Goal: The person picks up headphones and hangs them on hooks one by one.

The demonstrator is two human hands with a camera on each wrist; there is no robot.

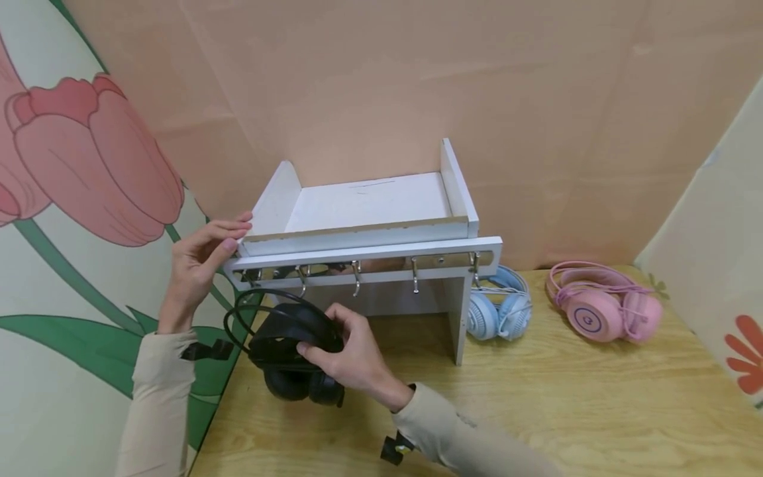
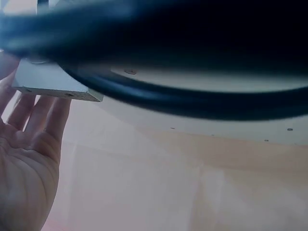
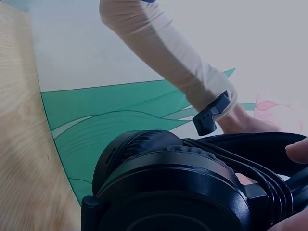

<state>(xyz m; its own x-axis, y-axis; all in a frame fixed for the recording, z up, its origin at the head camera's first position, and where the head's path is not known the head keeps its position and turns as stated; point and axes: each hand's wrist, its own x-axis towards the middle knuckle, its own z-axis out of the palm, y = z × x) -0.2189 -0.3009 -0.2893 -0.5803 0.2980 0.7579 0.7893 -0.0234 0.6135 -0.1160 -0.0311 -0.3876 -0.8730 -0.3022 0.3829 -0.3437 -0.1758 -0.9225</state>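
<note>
A pair of black over-ear headphones (image 1: 289, 324) hangs in front of the left part of a white hook shelf (image 1: 357, 240). My right hand (image 1: 357, 351) pinches the headphones by the headband, thumb on the near side. Their earcups (image 3: 173, 187) point down, above the table, and a looped black cable sticks out to the left, close below the leftmost hooks. My left hand (image 1: 199, 262) grips the shelf's left end, thumb in front and fingers behind. In the left wrist view, blurred black loops cover much of the white board (image 2: 43, 79) beside the fingers.
Several metal hooks (image 1: 356, 278) line the shelf's front rail. Light blue headphones (image 1: 501, 311) lie on the wooden table (image 1: 566, 411) beside the shelf's right leg. Pink headphones (image 1: 602, 308) lie farther right. A flower-printed wall (image 1: 89, 278) stands close on the left.
</note>
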